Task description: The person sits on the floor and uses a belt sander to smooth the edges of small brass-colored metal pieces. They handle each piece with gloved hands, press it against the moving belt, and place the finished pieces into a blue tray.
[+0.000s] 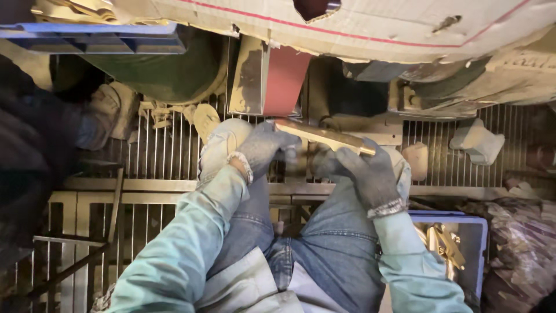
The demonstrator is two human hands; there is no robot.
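A wide sheet of worn cardboard (359,29) with a thin red line spans the top of the view, above the machine. Below it a metal grate (156,156) of thin vertical bars runs across the work area, with a lower grated frame at the bottom left. At the top left a blue plastic crate (92,36) juts out over a dark green rounded housing (168,72). In the middle a red sanding belt (284,81) runs down over a dusty metal block toward the grate.

The person sits with both knees in blue jeans (324,232) raised toward the belt, sleeves pale green. At the bottom right another blue crate (478,232) holds shiny brass-coloured pieces (443,246), beside a heap of crumpled plastic wrap.

The left hand (263,148), in a grey knit glove, is closed around the near end of a long brass-coloured bar (324,137). The right hand (368,171), gloved the same, is closed on the bar's other end with fingers curled over it. The bar lies slightly tilted between the two hands, just below the lower end of the red belt and above the knees; whether it touches the belt cannot be told.

A few pale lumps of rag (478,142) rest on the grate at the right, and dusty cloth (116,107) lies at the left.
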